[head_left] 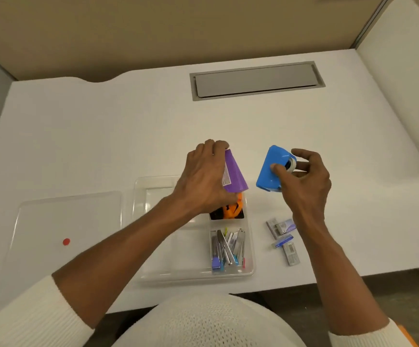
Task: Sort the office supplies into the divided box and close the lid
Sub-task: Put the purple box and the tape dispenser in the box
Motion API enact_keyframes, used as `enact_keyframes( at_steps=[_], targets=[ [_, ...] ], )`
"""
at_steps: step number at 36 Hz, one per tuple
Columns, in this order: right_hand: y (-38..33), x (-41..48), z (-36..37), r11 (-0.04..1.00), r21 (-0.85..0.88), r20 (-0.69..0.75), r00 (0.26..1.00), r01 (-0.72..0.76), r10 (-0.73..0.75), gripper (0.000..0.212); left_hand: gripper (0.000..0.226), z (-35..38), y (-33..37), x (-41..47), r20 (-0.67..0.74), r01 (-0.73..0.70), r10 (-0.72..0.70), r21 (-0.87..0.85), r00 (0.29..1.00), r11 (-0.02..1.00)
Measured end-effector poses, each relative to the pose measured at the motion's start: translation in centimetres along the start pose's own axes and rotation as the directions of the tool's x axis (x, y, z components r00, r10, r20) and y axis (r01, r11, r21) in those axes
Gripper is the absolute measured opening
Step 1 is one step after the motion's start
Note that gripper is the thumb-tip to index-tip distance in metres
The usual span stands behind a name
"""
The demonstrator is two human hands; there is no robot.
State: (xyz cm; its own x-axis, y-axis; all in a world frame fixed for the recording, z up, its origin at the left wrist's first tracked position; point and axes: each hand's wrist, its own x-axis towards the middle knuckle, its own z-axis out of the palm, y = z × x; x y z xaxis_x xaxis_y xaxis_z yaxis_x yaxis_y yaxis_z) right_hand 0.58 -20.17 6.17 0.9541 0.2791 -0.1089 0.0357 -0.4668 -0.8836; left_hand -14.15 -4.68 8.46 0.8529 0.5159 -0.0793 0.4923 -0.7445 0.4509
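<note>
A white label (227, 177) on the purple dispenser (236, 174) seems printed, but unreadable.

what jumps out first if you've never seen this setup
Two bright things held above the white desk: a purple item in the left hand and a blue tape dispenser in the right hand. Below them sits a clear divided box, its lid off to the left.

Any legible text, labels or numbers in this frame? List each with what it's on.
No text is legible.
White label on the purple dispenser in the left hand: print too small to read.
Staple boxes on the desk: printing blurred.
Red dot on the lid: no text.
</note>
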Motion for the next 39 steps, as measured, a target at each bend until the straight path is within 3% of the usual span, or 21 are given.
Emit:
enact_keyframes(
  at_steps=[7,13,23,39],
  targets=[
    [-2.1,-5.0,5.7,0.994,-0.031,0.223,0.97,0.108,-0.098,0.047,0.105,-4.3,-9.3,-5.3,0.031,0.121,-0.123,0.07,0.992,0.99],
    [-2.4,-8.5,10.7,0.971,-0.117,0.338,0.928,0.206,-0.156,0.046,0.105,-4.8,-14.7,-7.8,0.166,0.055,-0.091,0.207,0.982,0.977],
    [-0.5,-11.3,14.6,0.83,-0.403,0.418,0.884,0.386,-0.208,0.054,0.102,-2.2,-16.2,-7.3,0.295,-0.102,0.0,0.33,0.955,0.938],
    [0.9,-11.7,17.4,0.599,-0.643,0.471,0.863,0.478,-0.184,0.06,0.099,-1.3,-15.8,-4.7,0.508,-0.093,-0.097,0.336,0.856,0.937]
  ],
)
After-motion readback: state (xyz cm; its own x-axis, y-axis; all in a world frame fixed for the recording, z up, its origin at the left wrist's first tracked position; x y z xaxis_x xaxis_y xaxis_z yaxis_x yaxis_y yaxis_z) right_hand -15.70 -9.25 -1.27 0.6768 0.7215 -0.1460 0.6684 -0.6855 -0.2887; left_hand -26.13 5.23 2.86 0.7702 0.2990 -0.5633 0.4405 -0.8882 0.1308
